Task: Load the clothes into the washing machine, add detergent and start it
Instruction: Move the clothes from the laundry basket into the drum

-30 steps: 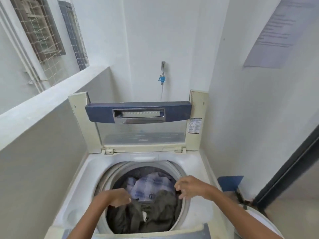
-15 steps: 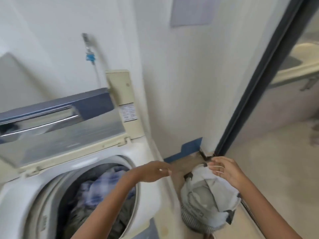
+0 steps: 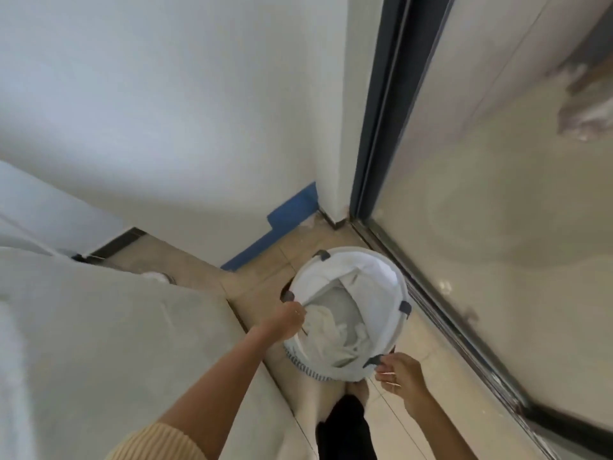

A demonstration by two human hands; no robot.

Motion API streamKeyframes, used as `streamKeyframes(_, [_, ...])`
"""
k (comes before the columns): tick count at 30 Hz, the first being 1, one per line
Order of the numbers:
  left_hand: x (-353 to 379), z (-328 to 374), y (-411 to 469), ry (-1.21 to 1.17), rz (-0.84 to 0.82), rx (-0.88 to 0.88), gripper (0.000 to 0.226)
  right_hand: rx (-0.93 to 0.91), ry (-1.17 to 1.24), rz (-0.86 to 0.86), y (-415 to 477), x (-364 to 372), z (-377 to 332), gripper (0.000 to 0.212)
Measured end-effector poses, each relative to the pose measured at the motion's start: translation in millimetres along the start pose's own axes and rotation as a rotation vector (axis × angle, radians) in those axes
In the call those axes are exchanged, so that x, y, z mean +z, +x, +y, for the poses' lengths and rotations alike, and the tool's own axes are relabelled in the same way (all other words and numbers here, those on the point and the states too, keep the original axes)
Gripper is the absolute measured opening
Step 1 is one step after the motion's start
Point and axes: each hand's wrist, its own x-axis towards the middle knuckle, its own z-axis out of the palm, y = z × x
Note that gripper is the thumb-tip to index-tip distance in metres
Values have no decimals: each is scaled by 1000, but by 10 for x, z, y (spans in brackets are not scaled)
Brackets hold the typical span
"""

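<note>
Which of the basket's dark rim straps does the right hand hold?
The strap on the basket's near edge, closest to the person; the right hand pinches it. The left hand grips the rim beside another; the other two are free.

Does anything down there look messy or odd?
The white liner of the laundry basket sags inward on one side, and pale crumbs lie by the blue strip at the wall's foot. Nothing looks spilled.
</note>
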Motion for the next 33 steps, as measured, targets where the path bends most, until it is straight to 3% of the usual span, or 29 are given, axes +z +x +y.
streamKeyframes(4, [685,-268,868,-8,-49,-55,31,-58,-248,-13,961,330,132,20])
streamKeyframes(8, [1283,-609,1634,7,-111,-178,44,-174,-634,-186,1971,837,271,19])
streamKeyframes(10, [1516,-685,1870,-94,-165,-241,51,-221,-823,-238,2466,1035,393,21])
streamKeyframes(16, [2298,-1069,2443,-96,-239,-230,46,-237,-1186,-299,3501,1359,923,40])
streamKeyframes(20, [2475,-1330,2528,-103,-263,-264,42,-21,-1130,-356,3714,1412,1410,51])
streamKeyframes(24, [2443,-1534,2390,-126,-237,-266,47,-168,-1184,-345,3676,1345,1594,33])
streamKeyframes(29, [2192,-1444,2017,-256,-132,-143,82,-128,-691,-148,2894,1375,858,10])
streamKeyframes(33, [1876,-1137,1782,-372,-76,-35,119,2,-350,-237,2038,1260,319,7])
